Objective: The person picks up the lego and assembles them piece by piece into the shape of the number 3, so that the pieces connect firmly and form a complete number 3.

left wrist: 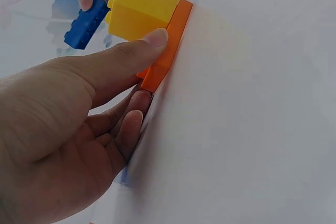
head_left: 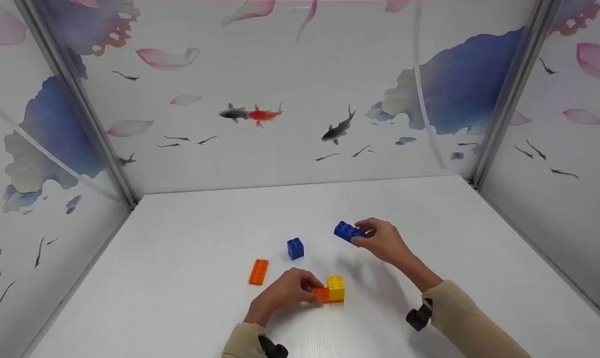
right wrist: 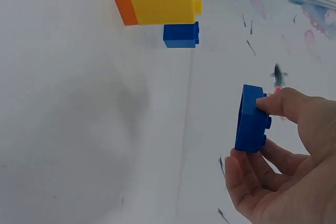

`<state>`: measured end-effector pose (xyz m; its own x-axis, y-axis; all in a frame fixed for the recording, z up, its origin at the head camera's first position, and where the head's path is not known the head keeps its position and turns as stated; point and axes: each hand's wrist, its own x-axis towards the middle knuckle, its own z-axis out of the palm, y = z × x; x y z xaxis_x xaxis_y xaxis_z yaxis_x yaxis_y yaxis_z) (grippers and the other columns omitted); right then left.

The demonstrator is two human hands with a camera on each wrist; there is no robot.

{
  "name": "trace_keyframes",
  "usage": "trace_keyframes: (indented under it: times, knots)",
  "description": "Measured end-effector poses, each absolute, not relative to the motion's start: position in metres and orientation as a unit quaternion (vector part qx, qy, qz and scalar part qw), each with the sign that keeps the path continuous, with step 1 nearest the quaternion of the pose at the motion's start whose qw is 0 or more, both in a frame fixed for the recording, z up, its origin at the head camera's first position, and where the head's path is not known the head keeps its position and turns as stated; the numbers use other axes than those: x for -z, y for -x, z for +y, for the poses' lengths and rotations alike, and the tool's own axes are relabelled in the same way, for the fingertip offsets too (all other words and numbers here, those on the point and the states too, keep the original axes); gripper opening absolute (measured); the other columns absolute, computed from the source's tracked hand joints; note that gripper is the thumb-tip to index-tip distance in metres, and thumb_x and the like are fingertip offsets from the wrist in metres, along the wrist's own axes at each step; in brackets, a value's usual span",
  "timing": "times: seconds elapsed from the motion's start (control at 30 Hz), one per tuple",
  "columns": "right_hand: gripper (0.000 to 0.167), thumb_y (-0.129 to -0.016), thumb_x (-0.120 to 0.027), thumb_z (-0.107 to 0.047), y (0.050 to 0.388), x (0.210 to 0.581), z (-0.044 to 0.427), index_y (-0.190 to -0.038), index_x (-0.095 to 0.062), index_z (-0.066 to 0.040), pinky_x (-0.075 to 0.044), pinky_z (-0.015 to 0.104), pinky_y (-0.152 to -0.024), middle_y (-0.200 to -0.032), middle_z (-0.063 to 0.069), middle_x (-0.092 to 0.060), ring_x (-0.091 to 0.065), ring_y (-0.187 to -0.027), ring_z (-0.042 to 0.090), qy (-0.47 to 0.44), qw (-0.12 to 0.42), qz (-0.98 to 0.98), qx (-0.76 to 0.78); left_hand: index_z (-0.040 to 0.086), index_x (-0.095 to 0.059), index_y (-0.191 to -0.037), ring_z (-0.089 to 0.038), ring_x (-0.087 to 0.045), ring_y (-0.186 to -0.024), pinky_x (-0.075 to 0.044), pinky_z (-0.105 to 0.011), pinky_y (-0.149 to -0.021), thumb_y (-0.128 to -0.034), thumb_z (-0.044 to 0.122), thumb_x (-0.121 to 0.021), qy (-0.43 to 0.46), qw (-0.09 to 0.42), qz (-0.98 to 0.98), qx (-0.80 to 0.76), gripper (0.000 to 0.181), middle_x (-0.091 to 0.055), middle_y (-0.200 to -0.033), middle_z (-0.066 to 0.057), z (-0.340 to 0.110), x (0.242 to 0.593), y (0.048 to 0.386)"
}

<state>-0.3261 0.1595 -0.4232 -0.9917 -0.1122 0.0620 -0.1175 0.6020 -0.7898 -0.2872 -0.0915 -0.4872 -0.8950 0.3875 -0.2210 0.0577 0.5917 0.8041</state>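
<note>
My left hand (head_left: 291,289) pinches the left end of a flat orange brick (left wrist: 169,51) lying on the table. On that brick's right end stands a tall yellow brick (head_left: 335,287), its studs facing up. Off to the right and farther back, my right hand (head_left: 383,241) holds a long blue brick (right wrist: 252,119) above the table, thumb on one side and fingers on the other. In the right wrist view its hollow underside edge shows toward the left. The fingertips behind the orange brick are partly hidden in the head view.
A smaller blue brick (head_left: 295,248) stands upright on the white table (head_left: 180,248), beyond the left hand. Left of it lies another flat orange brick (head_left: 259,272). Printed panels with metal corner posts (head_left: 498,94) enclose the table at the back and sides.
</note>
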Motion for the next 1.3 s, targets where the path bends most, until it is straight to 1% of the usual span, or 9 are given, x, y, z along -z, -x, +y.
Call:
trace_keyframes:
  times: [0.1,0.2,0.4,0.53,0.67,0.87,1.03,1.17,1.3]
  knots:
    - [0.045,-0.090,-0.073,-0.021,0.319,0.419,0.160,-0.131,-0.062,-0.004,-0.057,0.044,-0.097,-0.125,0.018,-0.066,-0.064,-0.110,0.030,-0.077,0.006,-0.890,-0.450,0.019,-0.076,-0.105,-0.018,-0.058,-0.090,-0.053,-0.036,-0.091,-0.0816,0.022,-0.084,-0.129,0.187,0.872,-0.434,0.025,-0.068,-0.096,0.003,-0.092,0.486,0.286]
    - [0.041,-0.089,-0.075,-0.021,0.311,0.416,0.159,-0.127,-0.065,-0.007,-0.058,0.041,-0.094,-0.121,0.015,-0.068,-0.065,-0.109,0.028,-0.091,0.005,-0.887,-0.452,0.018,-0.076,-0.106,-0.018,-0.057,-0.090,-0.053,-0.037,-0.091,-0.0813,0.021,-0.084,-0.133,0.185,0.871,-0.435,0.026,-0.069,-0.097,0.003,-0.092,0.486,0.286]
    - [0.035,-0.088,-0.076,-0.022,0.297,0.416,0.158,-0.121,-0.071,-0.012,-0.058,0.039,-0.094,-0.118,0.009,-0.068,-0.064,-0.105,0.022,-0.164,0.002,-0.881,-0.444,0.018,-0.076,-0.107,-0.018,-0.059,-0.091,-0.054,-0.038,-0.092,-0.0812,0.021,-0.084,-0.136,0.185,0.870,-0.437,0.027,-0.069,-0.099,0.003,-0.093,0.488,0.287]
    - [0.034,-0.089,-0.076,-0.023,0.289,0.421,0.156,-0.121,-0.071,-0.012,-0.058,0.033,-0.090,-0.117,0.008,-0.069,-0.064,-0.103,0.021,-0.206,-0.016,-0.876,-0.436,0.018,-0.076,-0.107,-0.018,-0.060,-0.091,-0.054,-0.039,-0.094,-0.0816,0.021,-0.084,-0.138,0.187,0.867,-0.440,0.027,-0.071,-0.099,0.003,-0.093,0.488,0.287]
    - [0.033,-0.090,-0.076,-0.023,0.284,0.427,0.154,-0.121,-0.072,-0.013,-0.058,0.028,-0.088,-0.115,0.006,-0.070,-0.065,-0.103,0.020,-0.223,-0.040,-0.872,-0.433,0.018,-0.076,-0.108,-0.017,-0.061,-0.091,-0.055,-0.038,-0.094,-0.0821,0.019,-0.083,-0.138,0.191,0.866,-0.442,0.027,-0.071,-0.100,0.004,-0.093,0.489,0.287]
    - [0.032,-0.089,-0.076,-0.024,0.284,0.437,0.150,-0.119,-0.073,-0.012,-0.058,0.029,-0.087,-0.114,0.004,-0.071,-0.066,-0.103,0.020,-0.239,-0.059,-0.867,-0.434,0.020,-0.075,-0.106,-0.016,-0.061,-0.091,-0.055,-0.037,-0.093,-0.0831,0.019,-0.082,-0.143,0.186,0.868,-0.437,0.024,-0.071,-0.099,0.004,-0.094,0.488,0.285]
    - [0.032,-0.089,-0.077,-0.025,0.284,0.444,0.148,-0.119,-0.073,-0.014,-0.056,0.030,-0.089,-0.114,0.003,-0.071,-0.066,-0.104,0.021,-0.251,-0.075,-0.861,-0.436,0.020,-0.074,-0.103,-0.017,-0.060,-0.089,-0.055,-0.037,-0.092,-0.0835,0.018,-0.082,-0.137,0.184,0.873,-0.430,0.021,-0.070,-0.095,0.004,-0.095,0.488,0.284]
    - [0.031,-0.089,-0.077,-0.026,0.285,0.450,0.148,-0.118,-0.073,-0.016,-0.057,0.034,-0.090,-0.114,0.003,-0.071,-0.066,-0.104,0.021,-0.253,-0.081,-0.860,-0.435,0.018,-0.073,-0.105,-0.017,-0.060,-0.088,-0.054,-0.038,-0.093,-0.0828,0.019,-0.082,-0.135,0.182,0.873,-0.431,0.024,-0.069,-0.094,0.003,-0.093,0.488,0.285]
    - [0.030,-0.089,-0.077,-0.027,0.286,0.454,0.147,-0.117,-0.074,-0.017,-0.057,0.030,-0.089,-0.113,0.002,-0.072,-0.066,-0.104,0.021,-0.253,-0.083,-0.859,-0.438,0.016,-0.073,-0.107,-0.018,-0.059,-0.090,-0.054,-0.039,-0.095,-0.0823,0.021,-0.083,-0.132,0.179,0.875,-0.430,0.027,-0.069,-0.095,0.002,-0.093,0.488,0.285]
